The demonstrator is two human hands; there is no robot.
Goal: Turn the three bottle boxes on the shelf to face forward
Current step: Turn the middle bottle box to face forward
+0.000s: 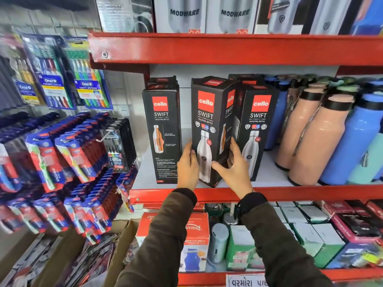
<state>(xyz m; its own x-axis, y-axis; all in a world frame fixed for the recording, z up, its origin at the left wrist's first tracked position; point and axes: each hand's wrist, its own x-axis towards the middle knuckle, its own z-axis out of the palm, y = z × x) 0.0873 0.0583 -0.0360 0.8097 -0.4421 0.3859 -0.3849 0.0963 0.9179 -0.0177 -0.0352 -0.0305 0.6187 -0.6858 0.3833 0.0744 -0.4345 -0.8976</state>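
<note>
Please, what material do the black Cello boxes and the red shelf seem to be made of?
Middle Cello box: likely printed cardboard with a slight sheen; folded top flaps and sharp creased edges show. Red shelf: probably painted metal, glossy, with a thin bent front lip and a bolt at the upper level. Neither is certain from the look alone.

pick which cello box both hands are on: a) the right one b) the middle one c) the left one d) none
b: the left hand and right hand sit on either side of the middle box, which stands turned at an angle between the left box and right box.
</note>
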